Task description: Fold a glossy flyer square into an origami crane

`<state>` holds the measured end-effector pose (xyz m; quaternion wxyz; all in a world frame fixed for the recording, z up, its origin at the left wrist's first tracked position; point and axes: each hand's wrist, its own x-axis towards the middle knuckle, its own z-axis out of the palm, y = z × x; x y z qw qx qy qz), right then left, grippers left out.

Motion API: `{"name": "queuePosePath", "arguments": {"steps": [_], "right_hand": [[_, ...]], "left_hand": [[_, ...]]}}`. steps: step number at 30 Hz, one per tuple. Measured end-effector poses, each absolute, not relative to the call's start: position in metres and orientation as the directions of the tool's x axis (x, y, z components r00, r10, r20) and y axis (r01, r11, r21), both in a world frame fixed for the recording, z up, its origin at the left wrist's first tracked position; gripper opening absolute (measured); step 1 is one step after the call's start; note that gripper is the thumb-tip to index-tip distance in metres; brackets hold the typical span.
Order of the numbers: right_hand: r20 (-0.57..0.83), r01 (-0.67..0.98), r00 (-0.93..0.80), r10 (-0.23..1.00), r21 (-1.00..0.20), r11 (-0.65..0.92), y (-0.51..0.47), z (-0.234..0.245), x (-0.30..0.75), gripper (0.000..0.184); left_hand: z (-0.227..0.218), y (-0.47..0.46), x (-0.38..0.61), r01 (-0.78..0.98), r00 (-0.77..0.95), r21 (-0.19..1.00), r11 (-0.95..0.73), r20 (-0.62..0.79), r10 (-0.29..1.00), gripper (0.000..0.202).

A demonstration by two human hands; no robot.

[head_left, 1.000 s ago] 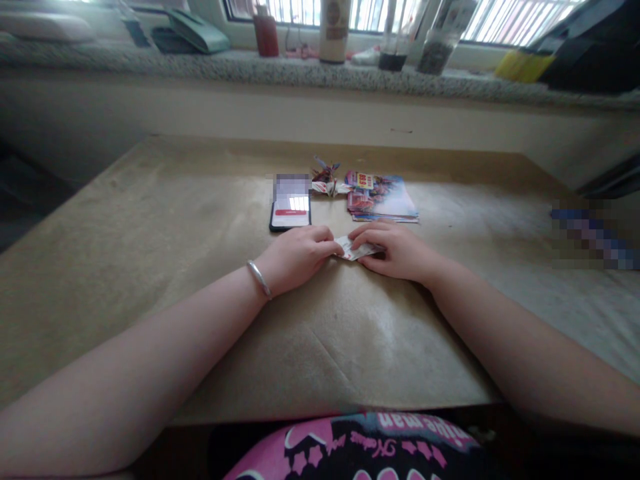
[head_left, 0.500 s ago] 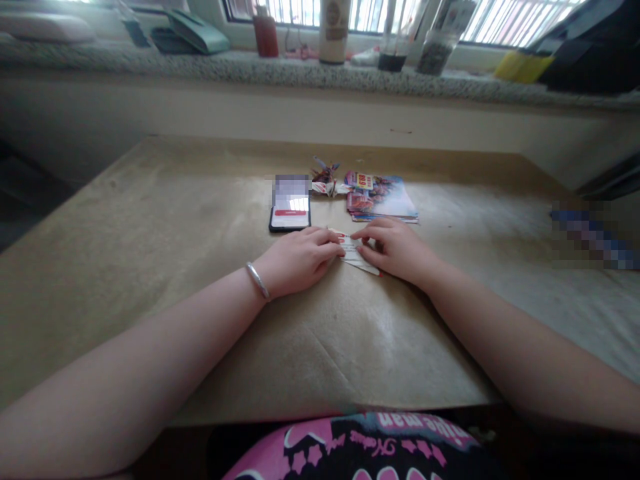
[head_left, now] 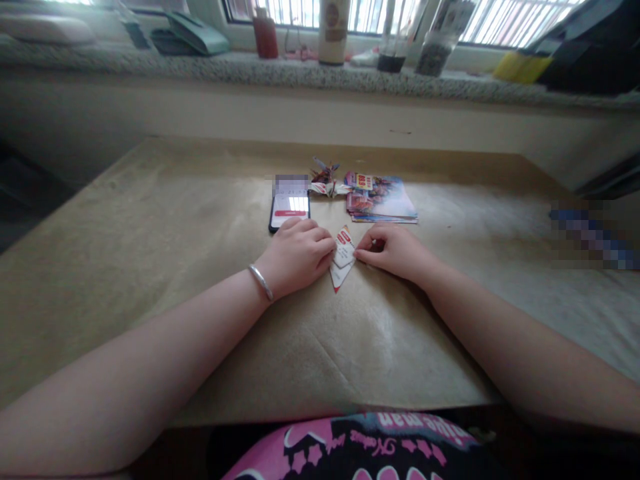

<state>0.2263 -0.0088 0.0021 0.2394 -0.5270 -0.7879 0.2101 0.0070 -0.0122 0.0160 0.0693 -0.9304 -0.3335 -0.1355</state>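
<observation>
A small folded paper (head_left: 343,259), white with red print and pointed at both ends, lies between my two hands on the table. My left hand (head_left: 301,256), with a silver bangle at the wrist, has its fingers closed at the paper's left corner. At the right corner, my right hand (head_left: 391,249) pinches the paper's edge between thumb and forefinger. Just beyond my left hand is a phone (head_left: 290,205) with its screen lit. Folded paper pieces (head_left: 330,189) sit right of the phone, beside a stack of colourful printed sheets (head_left: 387,200).
The table (head_left: 200,200) has a brownish cover and meets the wall at the back. A granite sill (head_left: 240,70) above carries a red bottle (head_left: 265,32), a tall beige container (head_left: 334,32) and jars. A blurred blue item (head_left: 595,235) lies at the far right.
The folded paper has turned so its points now face toward and away from me, and more of it shows. My right fingers have come together at its edge; the left hand shifted slightly left.
</observation>
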Motion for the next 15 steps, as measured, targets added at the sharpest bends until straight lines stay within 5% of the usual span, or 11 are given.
{"name": "queuePosePath", "arguments": {"steps": [7, 15], "right_hand": [[0.231, 0.764, -0.328, 0.916, -0.505, 0.401, -0.0091, -0.0013, 0.2256, 0.030], [0.264, 0.739, -0.324, 0.908, -0.529, 0.417, -0.0048, -0.0063, 0.2259, 0.026]], "left_hand": [[0.0153, -0.0091, 0.0089, 0.652, 0.728, 0.009, -0.758, 0.271, 0.629, 0.024], [0.0083, -0.0055, 0.0091, 0.645, 0.680, 0.184, -0.742, 0.306, 0.667, 0.019]]}}
